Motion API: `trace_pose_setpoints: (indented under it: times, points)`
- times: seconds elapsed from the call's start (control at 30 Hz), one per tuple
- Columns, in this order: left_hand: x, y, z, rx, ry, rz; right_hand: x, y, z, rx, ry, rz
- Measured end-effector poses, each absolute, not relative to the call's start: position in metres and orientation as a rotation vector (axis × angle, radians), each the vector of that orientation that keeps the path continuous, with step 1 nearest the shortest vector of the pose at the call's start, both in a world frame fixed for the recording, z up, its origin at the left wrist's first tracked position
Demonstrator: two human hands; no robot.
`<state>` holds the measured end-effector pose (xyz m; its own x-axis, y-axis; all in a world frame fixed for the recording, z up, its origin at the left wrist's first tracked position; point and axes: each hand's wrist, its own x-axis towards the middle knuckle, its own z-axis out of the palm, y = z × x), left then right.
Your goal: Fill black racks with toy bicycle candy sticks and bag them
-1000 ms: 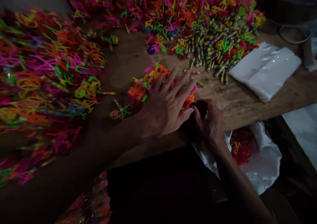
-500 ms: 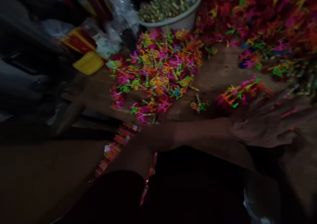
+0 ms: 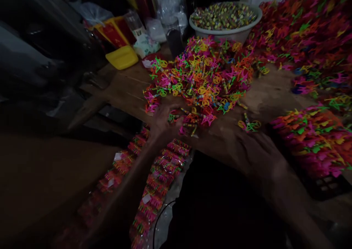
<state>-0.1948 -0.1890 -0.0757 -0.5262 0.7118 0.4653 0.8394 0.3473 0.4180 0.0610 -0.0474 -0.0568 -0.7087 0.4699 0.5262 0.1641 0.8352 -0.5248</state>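
Note:
My left hand [image 3: 164,123] is at the front edge of a heap of small plastic toys [image 3: 203,76] in pink, yellow, green and orange. Its fingers are apart beside a few toys, with no firm grip visible. Blurred by motion, my right hand [image 3: 254,150] reaches over the table's front edge with its fingers stretched out, apparently holding nothing. Just beyond it lies a loose toy [image 3: 249,124] with yellow and green parts. To its right, a dark grid tray [image 3: 327,186] holds rows of bright plastic pieces [image 3: 316,139].
A pale basin [image 3: 224,30] of small printed tubes stands behind the heap. A larger pile of plastic pieces [image 3: 308,29] fills the back right. On the left are a yellow scoop [image 3: 122,57] and a dark cup [image 3: 173,38]. Strips of packed toys [image 3: 154,183] hang below the wooden table [image 3: 123,87].
My left hand has moved from the tray at the right across to the front of the heap. My right hand now shows left of the tray. The view has shifted, baring the hanging strips.

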Motion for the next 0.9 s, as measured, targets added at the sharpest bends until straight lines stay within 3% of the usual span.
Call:
trace_pose_setpoints:
  times: [0.23, 0.5, 0.7, 0.8, 0.9]
  points:
    - [-0.178, -0.192, -0.096, -1.507, -2.749, -0.468, -0.078, -0.053, -0.088, -0.374, -2.648, 0.418]
    - [-0.194, -0.134, -0.072, -1.494, -2.758, -0.266, -0.056, -0.013, -0.055, -0.536, -2.443, 0.448]
    - [-0.206, -0.14, -0.084, -1.741, -2.51, -0.532, 0.025, -0.013, -0.056, -0.81, -1.993, 0.905]
    - [-0.221, -0.144, -0.099, -1.739, -2.371, -0.876, 0.058, -0.033, -0.086, -0.799, -2.12, 0.846]
    - [-0.232, -0.141, -0.109, -1.717, -2.296, -1.191, 0.076, -0.046, -0.11, -0.759, -2.328, 0.566]
